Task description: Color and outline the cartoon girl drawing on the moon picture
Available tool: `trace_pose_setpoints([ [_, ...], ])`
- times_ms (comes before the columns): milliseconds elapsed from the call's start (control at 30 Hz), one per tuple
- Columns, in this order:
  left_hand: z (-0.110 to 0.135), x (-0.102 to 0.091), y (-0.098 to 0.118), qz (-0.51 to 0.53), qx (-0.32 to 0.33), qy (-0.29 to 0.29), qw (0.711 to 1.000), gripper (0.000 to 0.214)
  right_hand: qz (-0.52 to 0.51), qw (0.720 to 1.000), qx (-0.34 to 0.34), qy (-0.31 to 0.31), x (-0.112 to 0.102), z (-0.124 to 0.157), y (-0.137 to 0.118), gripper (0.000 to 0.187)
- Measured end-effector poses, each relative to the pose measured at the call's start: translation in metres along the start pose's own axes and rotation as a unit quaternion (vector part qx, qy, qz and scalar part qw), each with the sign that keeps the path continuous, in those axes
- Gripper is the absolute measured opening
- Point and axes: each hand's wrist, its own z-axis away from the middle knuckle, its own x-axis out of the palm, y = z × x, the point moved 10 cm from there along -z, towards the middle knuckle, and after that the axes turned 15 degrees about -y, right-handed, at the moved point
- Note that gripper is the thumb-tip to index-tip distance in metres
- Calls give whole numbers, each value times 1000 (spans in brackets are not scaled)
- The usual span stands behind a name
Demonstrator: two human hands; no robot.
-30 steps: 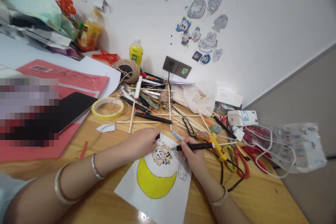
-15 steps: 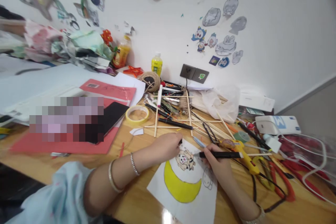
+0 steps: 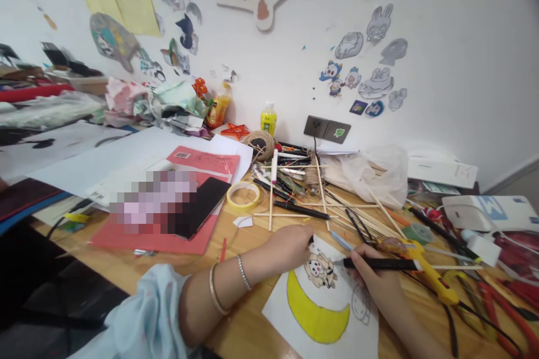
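My right hand (image 3: 370, 269) is closed around a black marker (image 3: 383, 264), whose tip meets the small cartoon figure (image 3: 320, 270) on a white sheet of paper (image 3: 280, 311). Below that figure, the sheet carries a big yellow crescent moon (image 3: 318, 317), and an uncoloured outline drawing (image 3: 361, 304) lies by my right wrist. My left hand (image 3: 292, 247) rests at the upper edge of the paper, fingers curled, with a small black marker cap (image 3: 311, 239) poking out of them. A grey-blue pen (image 3: 341, 240) lies just beyond the sheet, between both hands.
A yellow glue gun (image 3: 433, 277) and pliers (image 3: 501, 308) lie to the right. Behind the paper are thin wooden sticks (image 3: 322, 193), loose markers (image 3: 301, 210) and a roll of yellow tape (image 3: 243, 196). A phone (image 3: 202, 207) sits on a red folder (image 3: 155, 244) at the left.
The view has swung left and up, so everything appears further right and lower. Both hands keep their places at the paper, the marker tip still at the cartoon figure.
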Motion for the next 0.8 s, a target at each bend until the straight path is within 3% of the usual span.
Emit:
trace_pose_setpoints([
  [400, -9, 11, -8, -13, -1, 11, 1000, 20, 12, 1000, -13, 12, -1, 1, -4, 39],
  [533, -8, 12, -5, -31, -2, 26, 999, 20, 34, 996, -35, 74, -14, 4, -5, 29],
  [633, -6, 10, 0, -58, -9, 49, 997, 22, 85, 984, -105, 111, -24, 2, -9, 24],
  [700, -7, 9, 1, -79, -14, 56, 995, 20, 130, 976, -147, 92, -21, -3, -8, 23],
  [800, -9, 6, -6, -98, -33, 58, 993, 16, 194, 967, -157, 42, -10, -10, 0, 29],
])
